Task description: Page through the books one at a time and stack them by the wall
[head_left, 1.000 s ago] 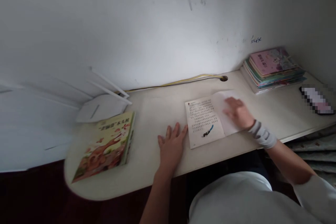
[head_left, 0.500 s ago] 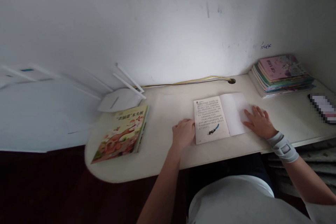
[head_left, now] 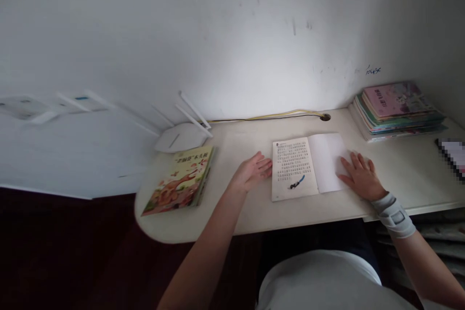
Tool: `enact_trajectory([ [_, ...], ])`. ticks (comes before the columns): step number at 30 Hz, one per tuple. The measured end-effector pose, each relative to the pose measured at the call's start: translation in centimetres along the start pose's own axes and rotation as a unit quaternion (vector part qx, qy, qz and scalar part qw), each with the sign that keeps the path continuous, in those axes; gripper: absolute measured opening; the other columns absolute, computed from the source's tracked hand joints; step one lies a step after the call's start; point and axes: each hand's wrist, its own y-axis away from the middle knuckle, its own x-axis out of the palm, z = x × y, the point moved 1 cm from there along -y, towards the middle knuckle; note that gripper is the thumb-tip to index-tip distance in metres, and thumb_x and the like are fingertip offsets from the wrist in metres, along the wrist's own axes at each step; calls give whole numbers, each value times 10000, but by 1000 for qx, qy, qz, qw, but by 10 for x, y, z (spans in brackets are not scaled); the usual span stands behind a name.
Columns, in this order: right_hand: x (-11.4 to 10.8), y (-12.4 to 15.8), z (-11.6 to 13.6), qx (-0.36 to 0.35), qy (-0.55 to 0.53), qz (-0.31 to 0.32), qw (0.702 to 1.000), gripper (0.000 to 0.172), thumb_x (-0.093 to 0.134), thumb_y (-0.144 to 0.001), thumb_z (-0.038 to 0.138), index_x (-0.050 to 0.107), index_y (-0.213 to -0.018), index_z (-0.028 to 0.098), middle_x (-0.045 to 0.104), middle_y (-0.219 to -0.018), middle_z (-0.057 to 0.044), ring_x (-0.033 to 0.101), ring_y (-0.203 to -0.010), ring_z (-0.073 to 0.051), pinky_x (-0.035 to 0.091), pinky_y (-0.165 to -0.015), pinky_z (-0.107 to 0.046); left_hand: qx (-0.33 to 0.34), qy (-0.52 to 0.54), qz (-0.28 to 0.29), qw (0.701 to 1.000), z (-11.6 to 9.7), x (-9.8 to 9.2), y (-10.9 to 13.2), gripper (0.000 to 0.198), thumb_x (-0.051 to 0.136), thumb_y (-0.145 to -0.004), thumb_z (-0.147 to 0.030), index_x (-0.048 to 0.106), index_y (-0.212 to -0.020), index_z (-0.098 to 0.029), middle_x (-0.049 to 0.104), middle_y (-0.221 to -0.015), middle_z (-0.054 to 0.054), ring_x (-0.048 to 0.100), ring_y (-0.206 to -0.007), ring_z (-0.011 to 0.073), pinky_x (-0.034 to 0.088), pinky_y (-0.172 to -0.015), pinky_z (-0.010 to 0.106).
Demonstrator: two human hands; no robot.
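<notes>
White desk (head_left: 240, 135) against the wall (head_left: 218, 48), open booklet (head_left: 310, 167) before us.
Our right hand (head_left: 361, 177) lies spread, empty, at the blank page's edge, apparently keeping the booklet flat; our left hand (head_left: 252, 172), loosely uncurled and empty, sits just beside the printed page (head_left: 293, 167).

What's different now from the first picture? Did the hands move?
Yes. The right hand moved right, from over the blank page to its right edge. The left hand turned from palm down to seemingly palm up, fingers pointing at the left edge of the open book; I can't tell whether they touch. The open book, picture book and book stack stayed put.
</notes>
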Motion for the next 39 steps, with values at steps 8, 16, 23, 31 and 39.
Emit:
enact_trajectory([
  [8, 2, 1, 1, 4, -31, -3, 999, 534, 352, -884, 499, 422, -1342, 233, 357, -1415, -180, 314, -1292, -359, 268, -979, -565, 146, -62, 160, 974, 7, 36, -11, 587, 297, -854, -615, 607, -1039, -152, 651, -1026, 108, 608, -922, 208, 459, -784, 318],
  [16, 2, 3, -8, -23, -248, -67, 966, 724, 454, -848, 391, 108, -1450, 187, 303, -1451, -152, 258, -1338, -288, 266, -1030, -532, 446, -481, 196, 729, 65, 129, 15, 769, 330, -824, -646, 162, -1437, -213, 164, -1509, 122, 147, -1378, 279, 225, -1076, 446],
  [23, -20, 5, -25, 37, -411, -275, 868, 438, 255, -900, 190, 433, -1300, 209, 530, -1248, -112, 471, -1191, -208, 388, -991, -449, 474, -737, 109, 470, 114, 140, 9, 754, 378, -810, -638, 256, -1408, -196, 313, -1439, 180, 250, -1314, 404, 194, -997, 649],
  [31, -14, -6, 2, -119, -189, -78, 972, 399, 366, -917, 328, 515, -1246, 158, 551, -1256, -135, 462, -1204, -251, 405, -963, -431, 506, -718, 54, 475, 74, 121, 37, 600, 327, -872, -552, 396, -1331, -171, 387, -1405, 152, 243, -1334, 342, 140, -1037, 634],
  [39, -54, -39, 13, -113, -55, 79, 989, 421, 295, -931, 386, 651, -954, 163, 678, -924, -127, 626, -861, -239, 424, -822, -386, 284, -282, -3, 916, 38, 25, 32, 723, 587, -752, -423, 294, -1369, -186, 567, -1197, 152, 612, -892, 227, 477, -753, 355],
])
